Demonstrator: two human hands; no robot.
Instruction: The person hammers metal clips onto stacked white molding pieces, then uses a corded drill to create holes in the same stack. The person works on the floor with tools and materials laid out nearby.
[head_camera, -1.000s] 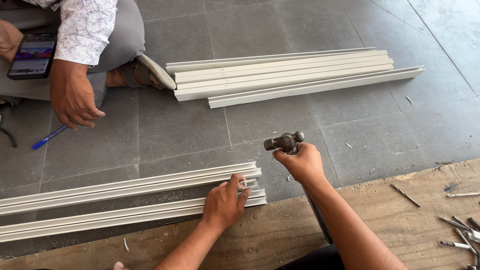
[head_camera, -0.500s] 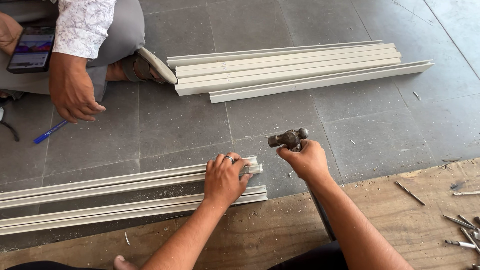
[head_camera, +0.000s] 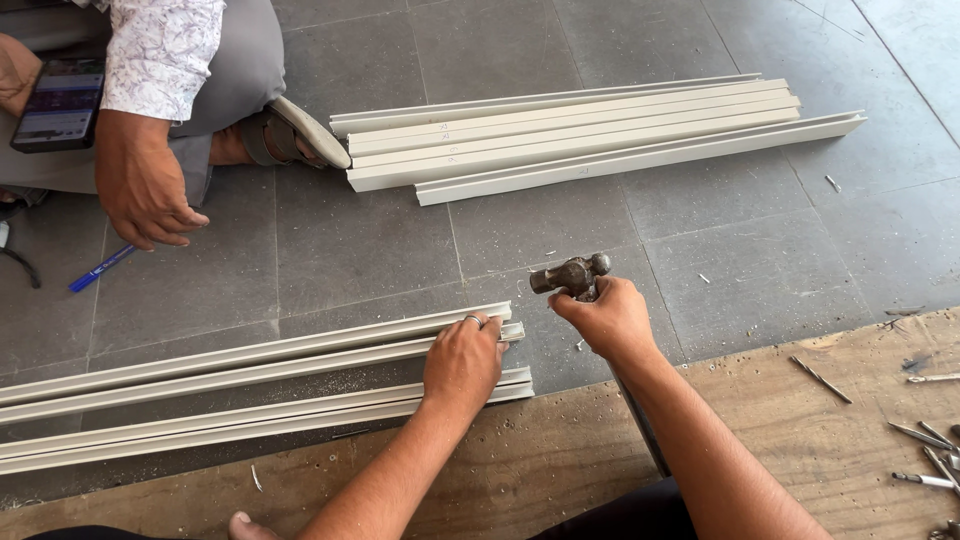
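One screen was visible: a phone (head_camera: 58, 103) at the top left, resting on another person's lap. It was a dark rectangle with a lit, pale and bluish display. There were no packages, labels or signs.
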